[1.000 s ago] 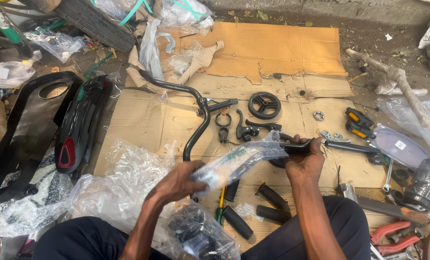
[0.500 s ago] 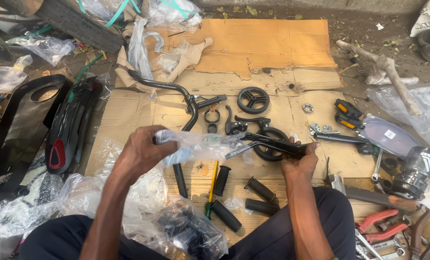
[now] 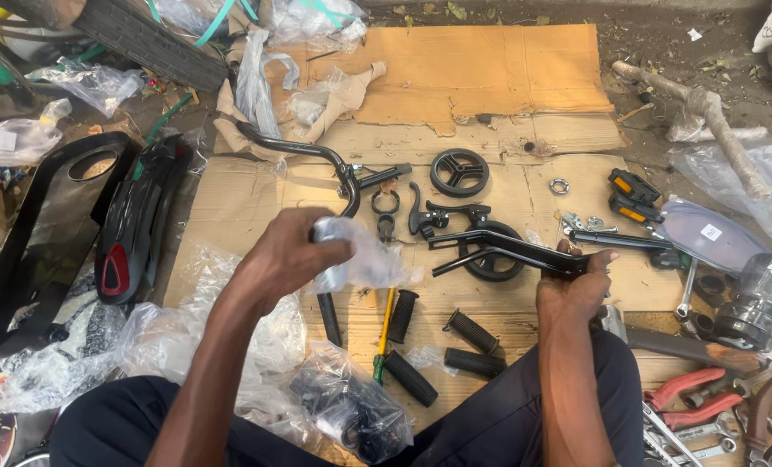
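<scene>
Gripping a crumpled clear plastic wrapper in closed fingers, the left hand holds it above the cardboard sheet, just in front of the black handlebar. The right hand is closed around the near end of a black forked metal bracket, whose arms reach left over a small black wheel, with black rubber grips lying near the knees.

The left hand is raised and closed in a fist; the right hand is clenched lower, farther right, forearms extended.
</scene>
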Action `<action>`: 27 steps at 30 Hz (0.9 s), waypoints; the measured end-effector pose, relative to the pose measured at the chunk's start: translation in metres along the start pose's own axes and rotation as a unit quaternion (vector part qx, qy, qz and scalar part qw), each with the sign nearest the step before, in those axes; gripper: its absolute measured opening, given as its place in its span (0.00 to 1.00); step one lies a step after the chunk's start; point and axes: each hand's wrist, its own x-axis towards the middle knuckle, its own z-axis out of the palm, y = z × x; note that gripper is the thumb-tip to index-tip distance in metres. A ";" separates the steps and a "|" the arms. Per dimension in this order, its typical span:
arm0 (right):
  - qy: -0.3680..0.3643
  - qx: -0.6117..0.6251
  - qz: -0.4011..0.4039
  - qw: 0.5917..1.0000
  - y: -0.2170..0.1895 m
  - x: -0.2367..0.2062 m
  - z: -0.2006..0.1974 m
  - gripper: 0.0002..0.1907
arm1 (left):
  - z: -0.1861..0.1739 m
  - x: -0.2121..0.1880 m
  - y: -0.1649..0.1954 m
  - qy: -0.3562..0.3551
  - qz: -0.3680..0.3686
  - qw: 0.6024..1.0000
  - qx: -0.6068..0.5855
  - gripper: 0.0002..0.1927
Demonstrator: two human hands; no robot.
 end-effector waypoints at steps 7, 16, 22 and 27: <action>-0.039 0.018 -0.032 0.999 -0.010 -0.003 0.003 0.29 | 0.009 0.009 0.063 -0.019 0.122 0.979 0.164 0.17; 0.007 0.021 -0.026 0.999 -0.004 -0.009 0.005 0.26 | 0.019 0.016 0.103 0.072 0.178 0.953 0.235 0.23; -0.010 0.019 -0.034 0.999 -0.005 -0.012 0.006 0.27 | 0.019 0.031 0.121 0.112 0.257 0.948 0.153 0.23; 0.006 0.005 -0.034 0.999 -0.007 -0.019 0.009 0.27 | 0.013 0.038 0.126 0.082 0.183 0.977 0.074 0.17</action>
